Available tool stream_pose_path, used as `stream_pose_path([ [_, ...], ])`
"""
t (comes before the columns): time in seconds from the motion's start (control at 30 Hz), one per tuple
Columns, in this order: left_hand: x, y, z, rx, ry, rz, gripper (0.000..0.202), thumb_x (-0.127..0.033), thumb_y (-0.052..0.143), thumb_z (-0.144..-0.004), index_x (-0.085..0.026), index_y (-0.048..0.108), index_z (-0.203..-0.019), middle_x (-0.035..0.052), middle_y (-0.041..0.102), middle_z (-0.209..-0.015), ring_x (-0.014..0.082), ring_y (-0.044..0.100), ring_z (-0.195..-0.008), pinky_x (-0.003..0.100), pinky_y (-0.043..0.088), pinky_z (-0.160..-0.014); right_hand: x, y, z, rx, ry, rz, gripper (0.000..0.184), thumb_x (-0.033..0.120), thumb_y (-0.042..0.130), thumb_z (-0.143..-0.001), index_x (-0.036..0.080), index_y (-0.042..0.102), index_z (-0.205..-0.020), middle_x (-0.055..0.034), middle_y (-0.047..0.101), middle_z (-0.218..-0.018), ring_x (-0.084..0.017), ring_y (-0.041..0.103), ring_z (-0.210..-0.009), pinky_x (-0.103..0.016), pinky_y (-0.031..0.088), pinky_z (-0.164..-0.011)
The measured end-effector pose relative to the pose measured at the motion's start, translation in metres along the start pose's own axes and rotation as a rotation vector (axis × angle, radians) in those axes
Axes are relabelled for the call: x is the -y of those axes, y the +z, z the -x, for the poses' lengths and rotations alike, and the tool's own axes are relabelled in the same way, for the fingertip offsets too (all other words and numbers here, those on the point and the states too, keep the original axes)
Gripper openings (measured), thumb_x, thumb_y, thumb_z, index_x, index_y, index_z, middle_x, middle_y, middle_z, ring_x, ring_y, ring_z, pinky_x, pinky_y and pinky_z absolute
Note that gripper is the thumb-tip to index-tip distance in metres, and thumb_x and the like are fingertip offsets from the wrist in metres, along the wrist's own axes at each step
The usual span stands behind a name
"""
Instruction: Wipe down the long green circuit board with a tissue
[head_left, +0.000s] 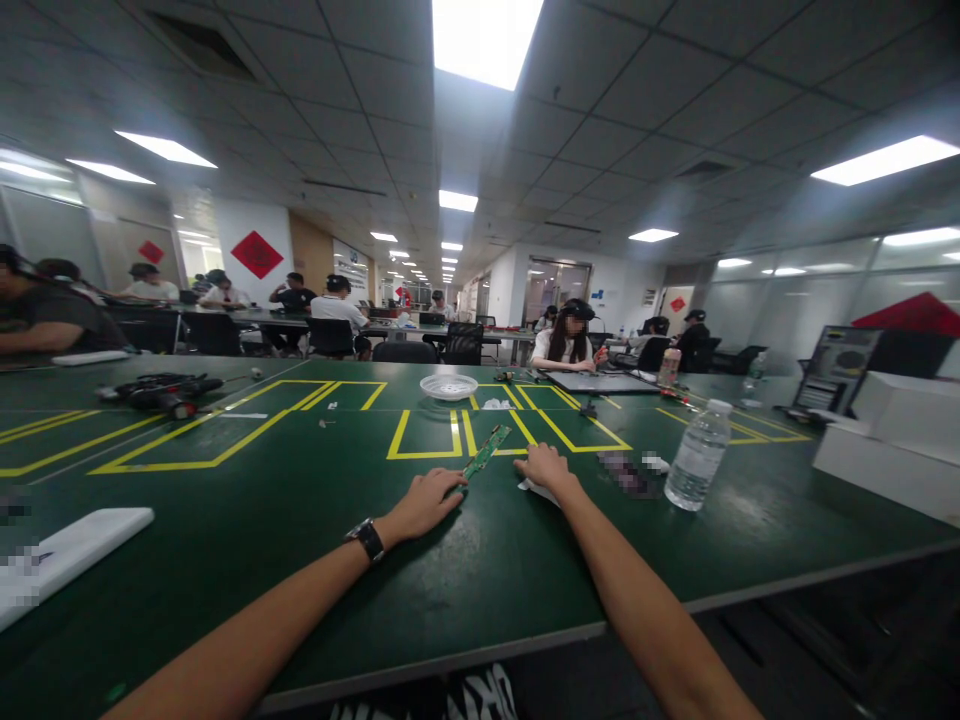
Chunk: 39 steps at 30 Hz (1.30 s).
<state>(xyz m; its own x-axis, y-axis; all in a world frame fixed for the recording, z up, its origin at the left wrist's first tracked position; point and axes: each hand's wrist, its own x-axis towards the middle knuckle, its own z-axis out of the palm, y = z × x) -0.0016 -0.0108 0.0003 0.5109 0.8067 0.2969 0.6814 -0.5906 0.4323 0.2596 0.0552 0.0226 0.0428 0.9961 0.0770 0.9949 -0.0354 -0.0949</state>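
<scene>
My left hand (426, 502), with a black watch on its wrist, rests on the green table (247, 540). Its fingers are closed on the near end of a long narrow green circuit board (487, 450), which slants away toward the yellow floor-tape lines. My right hand (546, 466) lies palm down just right of the board, fingers curled, on top of a small white cloth or paper (538, 490) whose edge shows under it. Whether that hand grips the white piece is hidden.
A clear water bottle (697, 455) stands to the right, beside white boxes (892, 450). A shallow white dish (448, 386) sits farther back. Black tools (161, 390) lie at the left, a white pad (67, 550) at the near left. Several people work at tables behind.
</scene>
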Motion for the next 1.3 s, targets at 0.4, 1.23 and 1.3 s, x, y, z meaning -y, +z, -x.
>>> stream_pose_path([
  [0.4,-0.015,-0.013,0.002,-0.074,0.091,-0.022,0.037,-0.04,0.034,-0.092,-0.02,0.065,-0.09,0.005,0.065,-0.085,0.0181,0.056,-0.079,0.027,0.038,-0.071,0.005,0.004,0.0,-0.049,-0.374,-0.076,0.051,0.045,0.051,-0.084,0.016,0.051,-0.127,-0.0164,0.053,-0.124,-0.029,0.048,-0.115,-0.04,0.037,-0.093],
  [1.23,-0.005,-0.001,-0.002,-0.142,-0.032,0.235,0.031,-0.037,0.038,-0.089,-0.02,0.057,-0.106,0.0035,0.066,-0.089,0.0191,0.058,-0.085,0.028,0.039,-0.077,0.059,0.014,0.035,-0.05,-0.805,-0.078,0.039,0.027,0.039,-0.089,0.023,0.046,-0.127,-0.0114,0.04,-0.136,-0.025,0.041,-0.122,-0.044,0.036,-0.096],
  [1.3,-0.005,0.0,-0.002,-0.172,-0.046,0.287,0.032,-0.036,0.036,-0.089,-0.019,0.054,-0.11,0.0035,0.066,-0.088,0.0186,0.059,-0.086,0.028,0.04,-0.079,0.063,0.014,0.039,-0.061,-0.665,-0.081,0.043,0.035,0.038,-0.09,0.026,0.042,-0.132,-0.0115,0.04,-0.137,-0.028,0.042,-0.121,-0.047,0.035,-0.095],
])
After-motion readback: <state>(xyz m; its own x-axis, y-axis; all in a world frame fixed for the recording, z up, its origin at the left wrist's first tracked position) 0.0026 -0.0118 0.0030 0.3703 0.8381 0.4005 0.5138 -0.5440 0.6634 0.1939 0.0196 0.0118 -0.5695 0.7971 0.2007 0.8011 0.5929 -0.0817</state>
